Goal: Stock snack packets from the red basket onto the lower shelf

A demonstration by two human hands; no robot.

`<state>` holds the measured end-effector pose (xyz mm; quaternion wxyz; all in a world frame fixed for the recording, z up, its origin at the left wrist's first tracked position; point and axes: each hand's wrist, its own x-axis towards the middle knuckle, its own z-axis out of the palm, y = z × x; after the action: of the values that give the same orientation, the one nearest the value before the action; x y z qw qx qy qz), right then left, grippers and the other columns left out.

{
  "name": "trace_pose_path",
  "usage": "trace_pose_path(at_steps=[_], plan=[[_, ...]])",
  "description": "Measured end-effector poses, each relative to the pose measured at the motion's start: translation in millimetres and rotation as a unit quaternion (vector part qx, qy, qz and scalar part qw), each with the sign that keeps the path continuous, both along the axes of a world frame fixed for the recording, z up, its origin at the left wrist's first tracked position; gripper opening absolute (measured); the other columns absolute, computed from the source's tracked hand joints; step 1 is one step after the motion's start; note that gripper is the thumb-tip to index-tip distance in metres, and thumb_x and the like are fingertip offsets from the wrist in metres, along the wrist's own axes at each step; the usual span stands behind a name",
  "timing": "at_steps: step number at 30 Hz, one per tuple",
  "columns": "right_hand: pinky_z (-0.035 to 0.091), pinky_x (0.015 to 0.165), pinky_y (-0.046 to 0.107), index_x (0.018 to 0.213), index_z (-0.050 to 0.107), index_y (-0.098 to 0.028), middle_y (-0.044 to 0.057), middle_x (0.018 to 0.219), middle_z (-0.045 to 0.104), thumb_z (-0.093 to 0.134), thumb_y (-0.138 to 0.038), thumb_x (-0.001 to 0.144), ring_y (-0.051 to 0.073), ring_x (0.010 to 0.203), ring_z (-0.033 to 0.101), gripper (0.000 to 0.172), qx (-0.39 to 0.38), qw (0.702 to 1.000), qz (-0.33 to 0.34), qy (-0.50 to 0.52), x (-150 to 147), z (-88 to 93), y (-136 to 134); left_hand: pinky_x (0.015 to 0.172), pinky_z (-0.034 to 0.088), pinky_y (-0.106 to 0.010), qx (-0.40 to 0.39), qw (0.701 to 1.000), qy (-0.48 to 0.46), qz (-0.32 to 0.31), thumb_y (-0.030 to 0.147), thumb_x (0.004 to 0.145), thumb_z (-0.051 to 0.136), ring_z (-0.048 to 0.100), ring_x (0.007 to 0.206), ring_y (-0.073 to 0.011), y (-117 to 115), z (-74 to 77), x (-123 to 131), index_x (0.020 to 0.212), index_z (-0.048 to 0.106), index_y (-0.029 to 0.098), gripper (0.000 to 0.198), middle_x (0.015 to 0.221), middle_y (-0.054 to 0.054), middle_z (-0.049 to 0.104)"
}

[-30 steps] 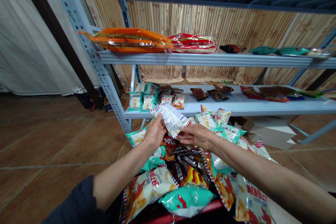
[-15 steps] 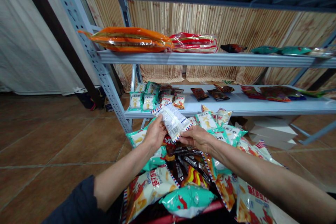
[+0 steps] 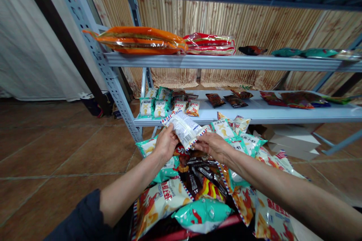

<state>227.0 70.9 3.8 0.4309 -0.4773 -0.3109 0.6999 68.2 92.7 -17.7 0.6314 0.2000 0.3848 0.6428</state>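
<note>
Both my hands hold one small white snack packet (image 3: 184,128) with a red-and-blue striped edge, its printed back facing me. My left hand (image 3: 164,144) grips its left side, fingers curled. My right hand (image 3: 211,145) pinches its lower right corner. The packet hovers above a heap of snack bags (image 3: 203,180), teal, orange and dark, piled in a red container below me. Just beyond the packet is the front edge of the lower grey shelf (image 3: 254,115).
A grey metal rack stands ahead. Its lower shelf carries small teal and orange packets (image 3: 158,105) at the left and dark and red ones further right. The upper shelf (image 3: 226,61) bears a large orange bag (image 3: 138,40) and red bags. Brown tiled floor spreads to the left.
The packet has stayed between my hands, shifting only slightly up and down. My view has dropped a little, so the shelves sit slightly higher.
</note>
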Motion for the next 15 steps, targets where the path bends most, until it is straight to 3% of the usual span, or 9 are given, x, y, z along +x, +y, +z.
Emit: trace_pose_path(at_steps=[6, 15], plan=[[0.053, 0.055, 0.015, 0.069, 0.058, -0.011, 0.004, 0.07, 0.064, 0.055, -0.001, 0.073, 0.007, 0.057, 0.059, 0.011, 0.003, 1.0, -0.014, 0.003, -1.3, 2.4, -1.7, 0.056, 0.045, -0.022, -0.027, 1.0, 0.004, 0.0, 0.023, 0.085, 0.049, 0.055, 0.05, -0.0085, -1.4, 5.4, 2.5, 0.087, 0.057, 0.014, 0.012, 0.066, -0.001, 0.063], [0.053, 0.054, 0.014, 0.068, 0.057, -0.011, 0.002, 0.065, 0.064, 0.056, 0.001, 0.07, 0.007, 0.056, 0.06, 0.012, 0.003, 1.0, -0.02, 0.006, -1.3, 0.1, -0.9, 0.059, 0.048, -0.024, -0.037, 0.999, 0.008, 0.009, 0.021, 0.084, 0.05, 0.06, 0.059, -0.0109, -1.1, 6.2, 3.5, 0.083, 0.057, 0.014, 0.01, 0.067, -0.002, 0.064]])
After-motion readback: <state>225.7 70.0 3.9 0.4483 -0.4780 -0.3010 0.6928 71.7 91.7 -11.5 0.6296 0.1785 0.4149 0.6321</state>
